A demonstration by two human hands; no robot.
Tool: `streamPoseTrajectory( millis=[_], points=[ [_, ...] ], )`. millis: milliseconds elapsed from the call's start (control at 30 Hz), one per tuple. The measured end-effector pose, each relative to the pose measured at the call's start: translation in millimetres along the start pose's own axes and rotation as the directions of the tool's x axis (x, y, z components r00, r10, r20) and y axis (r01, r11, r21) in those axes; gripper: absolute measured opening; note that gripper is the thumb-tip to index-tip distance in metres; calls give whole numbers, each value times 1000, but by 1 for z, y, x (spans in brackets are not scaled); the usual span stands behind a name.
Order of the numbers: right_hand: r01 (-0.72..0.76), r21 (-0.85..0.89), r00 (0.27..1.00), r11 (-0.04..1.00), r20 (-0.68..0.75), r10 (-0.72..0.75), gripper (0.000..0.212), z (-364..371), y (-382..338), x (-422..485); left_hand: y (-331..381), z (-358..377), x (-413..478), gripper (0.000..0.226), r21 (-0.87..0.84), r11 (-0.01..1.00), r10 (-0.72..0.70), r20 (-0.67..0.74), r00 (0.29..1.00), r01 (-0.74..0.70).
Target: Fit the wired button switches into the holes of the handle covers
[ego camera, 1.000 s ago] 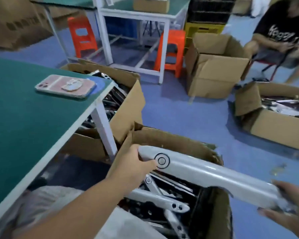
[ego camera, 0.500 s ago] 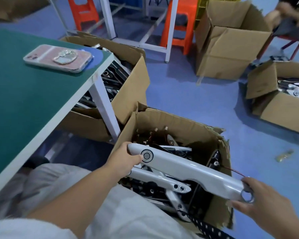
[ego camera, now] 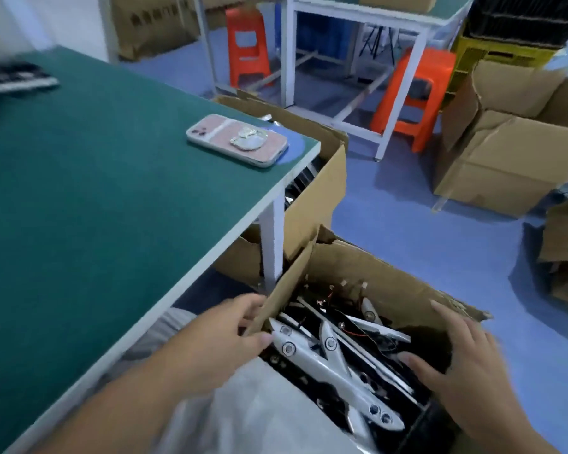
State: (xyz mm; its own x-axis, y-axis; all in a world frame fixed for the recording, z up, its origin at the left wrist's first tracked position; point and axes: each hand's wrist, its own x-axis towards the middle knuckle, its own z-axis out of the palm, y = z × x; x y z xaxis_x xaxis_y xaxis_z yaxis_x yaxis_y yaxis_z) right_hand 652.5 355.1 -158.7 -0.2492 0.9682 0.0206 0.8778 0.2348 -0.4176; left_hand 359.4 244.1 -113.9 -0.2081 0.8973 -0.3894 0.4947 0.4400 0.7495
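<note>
A cardboard box (ego camera: 368, 273) on the floor beside me holds several white handle covers with wired buttons. One long white handle cover (ego camera: 322, 365) lies on top of the pile, with a round button switch (ego camera: 288, 348) seated near its upper end. My left hand (ego camera: 223, 335) pinches the box's left flap between thumb and fingers. Spread and fairly straight, my right hand (ego camera: 456, 368) rests on the box's right wall, its thumb reaching inside. Thin red wires with white connectors (ego camera: 343, 285) lie at the back of the box.
The green table (ego camera: 95, 191) stands on my left, with a pink phone (ego camera: 236, 144) near its corner. A second box of parts (ego camera: 328, 178) sits behind the table leg. Orange stools (ego camera: 413, 99), a white table frame and more cardboard boxes (ego camera: 505, 158) stand on the blue floor.
The white handle cover I held at both ends now lies in the box. Both hands let go of it; the left took the box flap, the right moved onto the right wall.
</note>
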Motion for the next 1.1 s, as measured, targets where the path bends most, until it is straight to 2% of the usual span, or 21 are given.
streamPoseTrajectory(
  millis=[67, 133, 200, 233, 267, 333, 400, 433, 467, 567, 633, 700, 767, 833, 933, 1000, 1033, 1100],
  points=[
    [141, 99, 987, 985, -96, -132, 78, -5, -48, 21, 6, -38, -47, 45, -91, 986, 138, -53, 989, -143],
    [306, 231, 951, 924, -119, -285, 75, -12, -103, 44, 1, -76, -99, 52, -157, 949, 258, -121, 959, -275],
    [468, 396, 880, 790, -128, -457, 68, -21, -169, 61, -6, -113, -149, 48, -164, 939, 258, -248, 934, -303],
    [550, 435, 828, 713, -170, -534, 62, -23, -203, 68, -13, -129, -172, 47, -155, 941, 226, -375, 899, -301],
    [637, 437, 763, 635, -243, -599, 58, -24, -238, 73, -24, -144, -192, 48, -140, 948, 174, -522, 835, -285],
    [790, 385, 601, 477, -334, -726, 52, -18, -311, 78, -48, -172, -223, 45, -154, 970, 2, -768, 641, -188],
    [884, 312, 444, 347, -329, -834, 46, 2, -382, 76, -79, -198, -246, 22, -236, 966, -159, -867, 473, -107],
    [903, 288, 400, 320, -287, -871, 42, 16, -415, 76, -97, -209, -257, 18, -280, 958, -232, -890, 392, -69],
    [905, 275, 387, 323, -221, -895, 41, 33, -448, 75, -115, -215, -266, 24, -316, 948, -293, -904, 311, -26],
    [897, 174, 419, 406, -46, -907, 41, 84, -530, 70, -156, -218, -284, 44, -404, 911, -411, -905, 109, 78],
    [893, 108, 447, 437, -87, -890, 43, 114, -569, 68, -175, -215, -285, 53, -450, 890, -453, -890, 40, 65],
    [862, 66, 507, 503, -137, -851, 53, 140, -596, 72, -188, -218, -284, 57, -477, 875, -481, -876, 40, 78],
    [787, 56, 616, 615, -130, -777, 64, 154, -616, 81, -193, -221, -280, 58, -478, 877, -481, -874, 66, 54],
    [744, 31, 666, 668, -117, -737, 66, 162, -631, 98, -193, -220, -273, 49, -464, 886, -462, -884, 64, -11],
    [773, -29, 634, 634, -9, -773, 44, 172, -644, 116, -192, -216, -263, 34, -417, 906, -413, -908, 68, -77],
    [786, -22, 618, 618, 0, -786, 23, 176, -647, 119, -197, -214, -261, 43, -429, 897, -421, -903, 90, -106],
    [786, -28, 618, 618, -19, -786, 17, 176, -646, 119, -200, -214, -262, 53, -440, 892, -433, -898, 78, -104],
    [788, -15, 614, 615, -50, -788, 13, 172, -642, 116, -201, -213, -263, 59, -460, 883, -455, -888, 71, -98]
  ],
)
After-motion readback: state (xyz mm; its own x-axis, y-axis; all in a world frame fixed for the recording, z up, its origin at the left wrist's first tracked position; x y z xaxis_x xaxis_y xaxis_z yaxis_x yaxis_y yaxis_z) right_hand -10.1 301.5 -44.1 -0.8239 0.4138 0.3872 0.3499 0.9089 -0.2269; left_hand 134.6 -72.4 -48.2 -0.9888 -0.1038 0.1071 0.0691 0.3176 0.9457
